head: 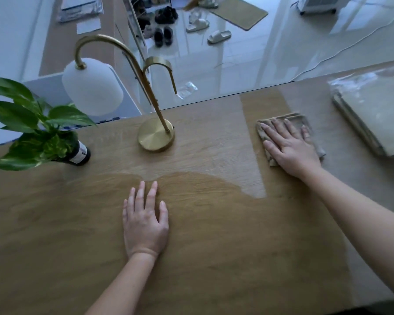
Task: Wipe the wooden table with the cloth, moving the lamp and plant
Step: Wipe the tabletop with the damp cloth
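Observation:
The wooden table (pixel 214 246) fills the lower view. My right hand (pixel 289 146) lies flat with fingers spread on a folded beige cloth (pixel 296 119) near the table's far right edge, pressing it down. My left hand (pixel 145 221) rests flat on bare wood at the centre, fingers apart, holding nothing. A brass lamp (pixel 156 137) with a round base, curved neck and white shade (pixel 91 87) stands at the far edge, left of the cloth. A leafy green plant (pixel 37 130) in a dark bottle (pixel 80 153) stands at the far left.
A clear plastic-wrapped flat package (pixel 373 119) lies on the table right of the cloth. Beyond the table's far edge the glossy floor holds shoes and slippers (pixel 166 28), a mat (pixel 239 12) and a cable.

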Motion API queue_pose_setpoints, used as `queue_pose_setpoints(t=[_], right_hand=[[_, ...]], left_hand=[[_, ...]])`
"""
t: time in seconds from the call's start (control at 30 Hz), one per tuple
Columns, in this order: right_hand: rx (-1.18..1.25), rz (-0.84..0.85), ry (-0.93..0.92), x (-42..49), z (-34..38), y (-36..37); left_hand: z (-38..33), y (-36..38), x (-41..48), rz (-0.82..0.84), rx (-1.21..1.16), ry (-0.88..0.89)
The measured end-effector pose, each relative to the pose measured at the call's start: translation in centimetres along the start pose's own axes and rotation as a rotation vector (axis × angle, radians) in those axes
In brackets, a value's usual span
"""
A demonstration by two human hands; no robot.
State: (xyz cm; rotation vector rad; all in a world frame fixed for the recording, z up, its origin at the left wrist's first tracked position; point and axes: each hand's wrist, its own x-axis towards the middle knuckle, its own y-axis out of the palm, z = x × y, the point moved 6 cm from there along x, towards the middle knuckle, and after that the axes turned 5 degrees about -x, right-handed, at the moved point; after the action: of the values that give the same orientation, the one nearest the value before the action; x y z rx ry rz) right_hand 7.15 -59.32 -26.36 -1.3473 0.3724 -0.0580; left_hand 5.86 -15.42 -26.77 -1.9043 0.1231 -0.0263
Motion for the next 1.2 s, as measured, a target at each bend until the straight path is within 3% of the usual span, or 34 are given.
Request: queue_pose_setpoints(t=[0.43,0.57,0.83,1.2], right_hand=[[-0.025,-0.033,0.18,-29.6,-3.3,7.3],[-0.025,-0.03,0.218,-33.5,-3.2,8.3],[-0.068,-0.009,0.225,-28.7,-1.5,7.4],[-0.05,-0.008,0.08,-2.7,1.6,1.4]], left_hand=[[0.0,-0.2,-1.3,0.014,-0.012,0.06],[-0.2,-0.3,-1.4,0.015,-0.018,0.061],[0.0,-0.1,-1.2,-0.008,-0.01,0.051],[0.1,0.3,-0.5,-0.021,0.022,0.028]])
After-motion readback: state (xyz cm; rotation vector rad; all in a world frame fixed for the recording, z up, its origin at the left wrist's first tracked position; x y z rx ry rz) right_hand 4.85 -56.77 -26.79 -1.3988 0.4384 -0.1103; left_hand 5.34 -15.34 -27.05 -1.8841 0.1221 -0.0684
